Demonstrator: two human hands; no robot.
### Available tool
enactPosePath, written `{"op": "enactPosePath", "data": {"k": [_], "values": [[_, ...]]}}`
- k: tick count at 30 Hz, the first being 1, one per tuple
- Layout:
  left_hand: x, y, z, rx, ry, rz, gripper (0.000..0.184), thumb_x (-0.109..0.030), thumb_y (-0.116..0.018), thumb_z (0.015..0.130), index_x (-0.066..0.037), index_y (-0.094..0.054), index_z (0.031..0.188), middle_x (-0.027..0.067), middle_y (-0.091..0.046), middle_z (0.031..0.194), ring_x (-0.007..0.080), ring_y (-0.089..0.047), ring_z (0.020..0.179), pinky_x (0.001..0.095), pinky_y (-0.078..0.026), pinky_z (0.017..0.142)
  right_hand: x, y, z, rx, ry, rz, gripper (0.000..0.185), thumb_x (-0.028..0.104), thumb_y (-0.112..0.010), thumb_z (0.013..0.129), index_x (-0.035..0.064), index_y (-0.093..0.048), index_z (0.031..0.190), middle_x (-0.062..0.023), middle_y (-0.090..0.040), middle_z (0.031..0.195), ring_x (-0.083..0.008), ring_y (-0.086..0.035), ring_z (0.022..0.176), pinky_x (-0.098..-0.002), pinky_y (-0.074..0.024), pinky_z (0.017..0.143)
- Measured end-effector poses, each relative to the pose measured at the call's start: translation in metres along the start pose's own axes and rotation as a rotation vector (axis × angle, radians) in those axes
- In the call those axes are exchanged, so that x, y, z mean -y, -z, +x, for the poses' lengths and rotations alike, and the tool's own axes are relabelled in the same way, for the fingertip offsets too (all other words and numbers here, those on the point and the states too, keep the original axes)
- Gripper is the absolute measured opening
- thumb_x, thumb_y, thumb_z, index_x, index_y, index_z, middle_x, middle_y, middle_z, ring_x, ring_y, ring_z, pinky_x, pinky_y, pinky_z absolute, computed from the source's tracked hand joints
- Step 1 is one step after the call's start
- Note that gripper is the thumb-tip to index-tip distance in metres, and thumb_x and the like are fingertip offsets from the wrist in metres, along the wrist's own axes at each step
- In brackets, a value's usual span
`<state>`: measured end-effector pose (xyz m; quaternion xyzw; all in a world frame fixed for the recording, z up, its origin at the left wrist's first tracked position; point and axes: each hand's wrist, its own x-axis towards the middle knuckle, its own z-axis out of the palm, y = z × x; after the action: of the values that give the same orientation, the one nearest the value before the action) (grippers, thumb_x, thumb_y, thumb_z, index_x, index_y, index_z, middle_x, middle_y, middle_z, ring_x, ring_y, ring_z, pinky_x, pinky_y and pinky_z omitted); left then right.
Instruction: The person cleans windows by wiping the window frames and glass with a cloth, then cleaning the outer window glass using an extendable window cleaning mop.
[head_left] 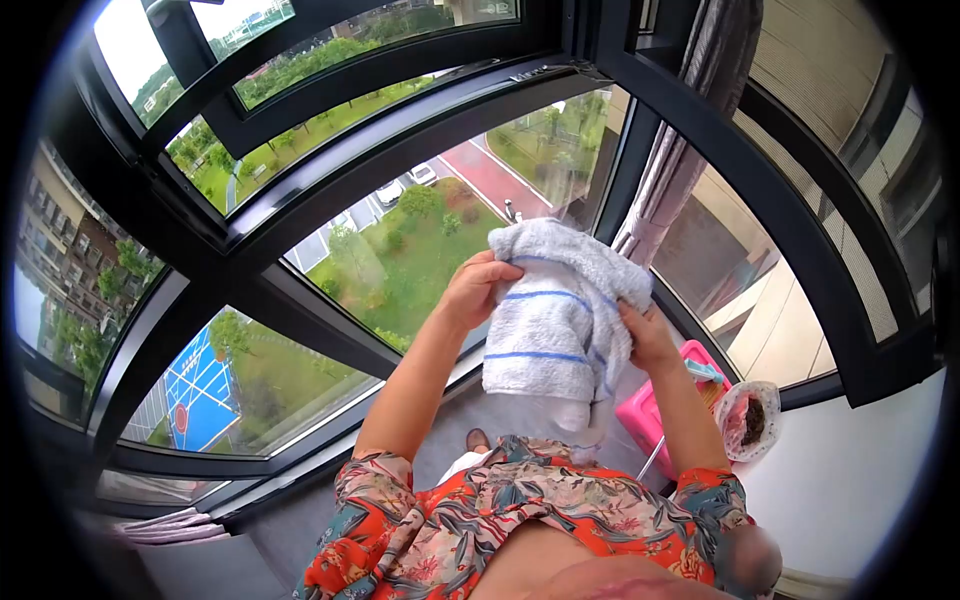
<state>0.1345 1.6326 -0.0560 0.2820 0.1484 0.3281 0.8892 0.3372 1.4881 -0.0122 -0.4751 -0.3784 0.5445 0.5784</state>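
Note:
A white towel (pixel 540 330) with blue stripes hangs in front of me, bunched along its top and folded over on itself. My left hand (pixel 478 288) pinches its upper left edge, thumb on the near side. On the other side, my right hand (pixel 648 335) is closed on the towel's right edge, its fingers partly hidden by the cloth. The towel's lower end hangs loose above the grey floor (pixel 300 520). Behind it stands the large window, its glass (pixel 400 260) looking down on a lawn and a road.
Dark window frames (pixel 360 150) surround me on the left and ahead. A gathered curtain (pixel 690 150) hangs at the right corner. Below my right arm stand a pink plastic container (pixel 640 415) and a bag-lined bin (pixel 750 420) with dark contents. A white surface (pixel 860 490) lies at the right.

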Motion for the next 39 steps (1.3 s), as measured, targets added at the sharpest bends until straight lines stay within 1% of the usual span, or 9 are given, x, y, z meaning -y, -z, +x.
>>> {"op": "enactPosePath", "data": {"k": [4, 10, 15, 17, 27, 28, 31, 33, 39], "values": [[-0.082, 0.069, -0.049, -0.197, -0.144, 0.596, 0.029, 0.0, -0.048, 0.079, 0.001, -0.059, 0.106, 0.0092, -0.062, 0.095, 0.0157, -0.061, 0.083, 0.0237, -0.048, 0.072, 0.032, -0.053, 0.068, -0.087, 0.276, 0.05, 0.031, 0.011, -0.058, 0.084, 0.002, -0.054, 0.113, -0.0073, -0.061, 0.104, -0.0176, -0.059, 0.094, -0.0312, -0.0482, 0.082], [-0.184, 0.072, -0.115, -0.481, -1.062, 1.238, 0.02, 0.007, -0.051, 0.079, 0.0, -0.064, 0.092, 0.0064, -0.061, 0.089, 0.0098, -0.057, 0.076, 0.0207, -0.044, 0.066, 0.122, -0.155, 0.174, -0.022, 0.834, -0.473, 0.028, 0.008, -0.062, 0.081, -0.0007, -0.058, 0.107, -0.0071, -0.063, 0.101, -0.0155, -0.06, 0.092, -0.0268, -0.047, 0.079], [-0.24, 0.09, -0.118, -0.804, -1.169, 1.692, 0.018, -0.002, -0.059, 0.077, -0.004, -0.065, 0.094, 0.011, -0.062, 0.097, 0.0241, -0.057, 0.091, 0.0308, -0.045, 0.078, 0.154, -0.258, 0.295, 0.145, 1.083, -1.092, 0.034, 0.028, -0.063, 0.081, 0.0003, -0.062, 0.101, -0.0163, -0.064, 0.097, -0.0264, -0.061, 0.09, -0.0346, -0.0444, 0.084], [-0.247, 0.098, -0.113, -0.89, -1.068, 1.822, 0.017, -0.009, -0.06, 0.078, -0.005, -0.065, 0.094, 0.0123, -0.061, 0.1, 0.0271, -0.055, 0.097, 0.034, -0.043, 0.083, 0.127, -0.299, 0.321, -0.135, 1.757, -1.48, 0.038, 0.032, -0.065, 0.078, 0.0033, -0.06, 0.102, -0.0175, -0.061, 0.099, -0.0331, -0.057, 0.095, -0.0417, -0.038, 0.091], [-0.251, 0.092, -0.116, -0.979, -0.734, 1.727, 0.021, -0.02, -0.062, 0.078, -0.005, -0.065, 0.093, 0.012, -0.063, 0.095, 0.0291, -0.055, 0.094, 0.0342, -0.042, 0.084, 0.176, -0.175, 0.402, 0.096, 1.914, -1.383, 0.036, 0.024, -0.063, 0.079, 0.005, -0.056, 0.109, -0.018, -0.058, 0.098, -0.0364, -0.057, 0.088, -0.0426, -0.0438, 0.082], [-0.251, 0.088, -0.119, -0.99, -0.744, 1.734, 0.02, -0.02, -0.062, 0.077, -0.005, -0.065, 0.091, 0.0114, -0.063, 0.093, 0.0292, -0.055, 0.092, 0.0348, -0.043, 0.082, 0.18, -0.147, 0.413, 0.128, 1.47, -1.159, 0.032, 0.021, -0.06, 0.083, 0.006, -0.056, 0.111, -0.0167, -0.059, 0.101, -0.0358, -0.056, 0.093, -0.0414, -0.043, 0.083], [-0.249, 0.093, -0.116, -1.048, -0.791, 1.82, 0.021, -0.024, -0.062, 0.077, -0.008, -0.064, 0.09, 0.0089, -0.063, 0.093, 0.0284, -0.056, 0.093, 0.0358, -0.042, 0.082, 0.199, -0.108, 0.428, 0.011, 1.57, -1.134, 0.025, 0.016, -0.059, 0.084, 0.0024, -0.06, 0.106, -0.0132, -0.063, 0.103, -0.0294, -0.058, 0.096, -0.0352, -0.0416, 0.087], [-0.245, 0.09, -0.112, -1.116, -0.891, 1.901, 0.02, -0.022, -0.063, 0.075, -0.009, -0.065, 0.09, 0.0108, -0.063, 0.087, 0.029, -0.057, 0.082, 0.0362, -0.044, 0.076, 0.193, -0.117, 0.431, -0.187, 1.639, -1.1, 0.026, 0.016, -0.059, 0.085, 0.0004, -0.059, 0.106, -0.0123, -0.062, 0.103, -0.026, -0.057, 0.098, -0.0333, -0.0408, 0.088], [-0.245, 0.083, -0.113, -1.141, -0.909, 2.019, 0.019, -0.025, -0.063, 0.075, -0.012, -0.063, 0.089, 0.0088, -0.062, 0.088, 0.0294, -0.056, 0.085, 0.0384, -0.043, 0.078, 0.128, -0.269, 0.314, 0.1, 1.527, -0.763, 0.021, 0.019, -0.06, 0.081, 0.0043, -0.063, 0.095, -0.014, -0.063, 0.081, -0.026, -0.063, 0.071, -0.0331, -0.0483, 0.063]]}}
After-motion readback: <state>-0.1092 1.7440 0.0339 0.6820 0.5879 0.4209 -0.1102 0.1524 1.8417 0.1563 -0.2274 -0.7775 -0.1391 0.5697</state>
